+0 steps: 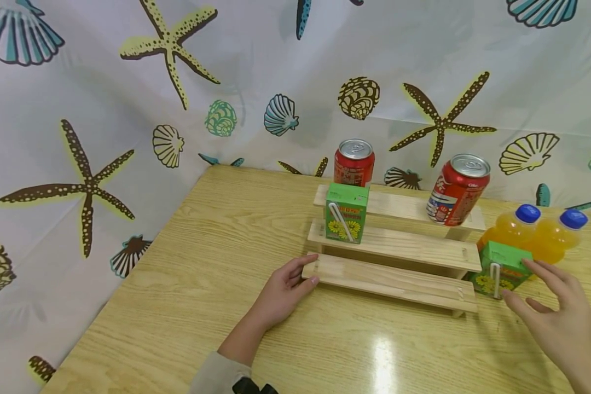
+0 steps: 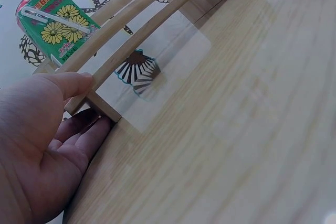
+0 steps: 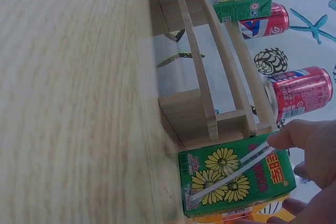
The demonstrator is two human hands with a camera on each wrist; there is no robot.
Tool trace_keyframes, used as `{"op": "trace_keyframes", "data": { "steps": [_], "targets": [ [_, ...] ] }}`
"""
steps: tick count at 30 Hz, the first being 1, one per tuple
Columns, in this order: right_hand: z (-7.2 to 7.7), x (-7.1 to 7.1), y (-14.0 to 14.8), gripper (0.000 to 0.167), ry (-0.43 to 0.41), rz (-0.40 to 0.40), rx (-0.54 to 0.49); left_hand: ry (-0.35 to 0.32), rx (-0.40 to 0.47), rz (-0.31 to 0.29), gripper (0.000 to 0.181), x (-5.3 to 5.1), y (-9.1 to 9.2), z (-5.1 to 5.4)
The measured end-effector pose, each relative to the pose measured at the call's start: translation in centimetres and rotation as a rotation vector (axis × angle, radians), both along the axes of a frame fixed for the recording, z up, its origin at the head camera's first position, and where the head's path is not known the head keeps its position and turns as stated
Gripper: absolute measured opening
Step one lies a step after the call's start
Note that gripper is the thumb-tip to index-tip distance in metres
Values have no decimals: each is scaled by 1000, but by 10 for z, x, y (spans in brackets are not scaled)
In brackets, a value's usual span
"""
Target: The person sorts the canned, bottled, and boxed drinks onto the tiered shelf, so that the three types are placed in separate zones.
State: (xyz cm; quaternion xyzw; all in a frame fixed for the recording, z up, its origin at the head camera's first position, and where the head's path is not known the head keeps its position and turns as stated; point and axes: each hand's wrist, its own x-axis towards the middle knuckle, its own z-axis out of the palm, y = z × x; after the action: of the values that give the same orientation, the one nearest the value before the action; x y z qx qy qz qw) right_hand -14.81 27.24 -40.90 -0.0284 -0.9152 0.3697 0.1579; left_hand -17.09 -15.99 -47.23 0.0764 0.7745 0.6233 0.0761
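Observation:
My left hand point(image 1: 280, 295) grips the left end of a three-tier wooden rack point(image 1: 394, 282), thumb on the lowest step and fingers around its end. A green drink carton point(image 1: 503, 268) with yellow flowers and a wrapped straw stands on the table against the rack's right end. My right hand point(image 1: 561, 312) holds this carton between the thumb at its front and the fingers at its far side, partly hidden in the right wrist view. A second green drink carton point(image 1: 346, 213) stands on the middle step. Red soda cans point(image 1: 353, 164) stand at the left and right of the top step.
Two orange drink bottles point(image 1: 551, 235) with blue caps stand behind the carton at the right. A white cloth point(image 1: 256, 65) printed with shells and starfish hangs behind and left of the wooden table point(image 1: 202, 246).

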Motion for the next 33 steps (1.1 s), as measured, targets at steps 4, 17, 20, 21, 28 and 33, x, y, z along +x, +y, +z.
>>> {"op": "trace_keyframes", "data": {
  "steps": [4,17,20,21,28,33],
  "targets": [
    [-3,-5,-2,66,-3,23,-3,-6,-5,7,45,1,-1,-1],
    [-11,-16,-9,68,26,46,-1,-14,7,1,46,2,-2,-1],
    [-11,-19,-10,67,41,38,7,-6,2,1,46,2,-2,-1],
    [-10,-19,-10,67,47,35,12,-3,0,2,45,2,-2,-1],
    [-9,-21,-14,65,35,-8,28,13,-8,-9,46,1,-1,-2],
    [-9,-23,-15,64,10,-28,27,6,-5,-4,46,0,-1,-1]
  ]
}}
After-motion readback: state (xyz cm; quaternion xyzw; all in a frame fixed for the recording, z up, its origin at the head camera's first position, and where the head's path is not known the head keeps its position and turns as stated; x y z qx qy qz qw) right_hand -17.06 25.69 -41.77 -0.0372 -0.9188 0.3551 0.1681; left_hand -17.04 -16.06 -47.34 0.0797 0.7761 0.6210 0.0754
